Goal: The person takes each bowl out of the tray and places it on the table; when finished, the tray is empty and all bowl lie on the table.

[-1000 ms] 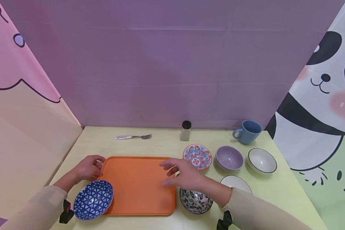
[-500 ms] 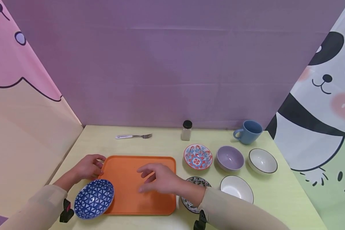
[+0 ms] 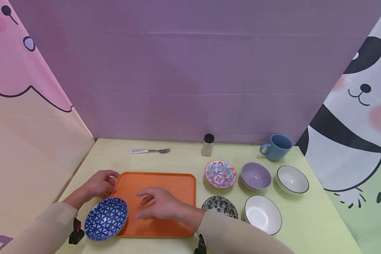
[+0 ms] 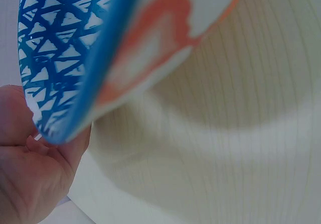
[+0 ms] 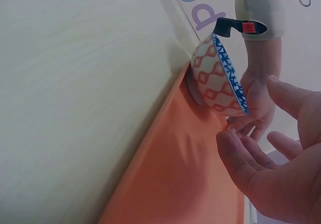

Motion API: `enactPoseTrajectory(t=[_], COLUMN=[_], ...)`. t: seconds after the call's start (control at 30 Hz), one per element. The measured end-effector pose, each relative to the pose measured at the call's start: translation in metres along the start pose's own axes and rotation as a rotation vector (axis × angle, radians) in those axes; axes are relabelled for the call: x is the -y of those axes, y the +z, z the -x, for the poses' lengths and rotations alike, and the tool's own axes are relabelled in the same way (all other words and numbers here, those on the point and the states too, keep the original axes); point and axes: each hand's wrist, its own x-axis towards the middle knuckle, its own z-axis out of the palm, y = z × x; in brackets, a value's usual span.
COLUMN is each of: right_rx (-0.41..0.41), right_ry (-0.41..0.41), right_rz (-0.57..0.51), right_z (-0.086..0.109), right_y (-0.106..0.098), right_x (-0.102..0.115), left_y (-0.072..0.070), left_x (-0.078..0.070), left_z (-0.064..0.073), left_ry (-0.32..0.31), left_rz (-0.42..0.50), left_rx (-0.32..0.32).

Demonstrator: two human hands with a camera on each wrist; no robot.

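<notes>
The blue-and-white patterned bowl [image 3: 106, 219] sits tilted across the left side of the orange tray [image 3: 165, 229]. The right wrist view shows its red-patterned outside [image 5: 215, 78]. My left hand [image 3: 100, 184] is at the tray's left edge, just behind the bowl, fingers bent and fingertips right at the tray rim. The bowl hides part of this hand [image 4: 35, 179] in the left wrist view, and I cannot tell whether it grips the rim. Over the tray, my right hand [image 3: 160, 204] points left toward the bowl, fingers and thumb spread, holding nothing.
Right of the tray are a black floral bowl [image 3: 220, 205], a red-and-blue bowl [image 3: 220, 174], a purple bowl [image 3: 255, 176] and two white bowls, one near [image 3: 262, 214], one farther [image 3: 292, 179]. Behind stand a fork [image 3: 150, 151], a black-capped jar [image 3: 208, 145] and a blue mug [image 3: 277, 147].
My right hand has moved left from the tray's right edge to above its middle, uncovering the near white bowl. The left hand, blue bowl and tray have stayed nearly in place.
</notes>
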Motion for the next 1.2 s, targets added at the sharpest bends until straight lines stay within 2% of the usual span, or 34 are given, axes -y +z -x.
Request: enactPoseTrajectory(t=[0.53, 0.83, 1.2], right_rx=[-0.005, -0.02, 0.013], right_ry=[0.063, 0.114, 0.125], right_rz=[-0.085, -0.049, -0.129], right_z=[-0.019, -0.023, -0.028], right_y=[0.032, 0.047, 0.055], right_x=[-0.003, -0.005, -0.008], left_y=[0.001, 0.003, 0.003], left_x=[0.002, 0.004, 0.002], left_z=[-0.003, -0.001, 0.001], left_ry=[-0.011, 0.0, 0.009], left_rz=[-0.008, -0.006, -0.005], left_rx=[-0.012, -0.023, -0.026])
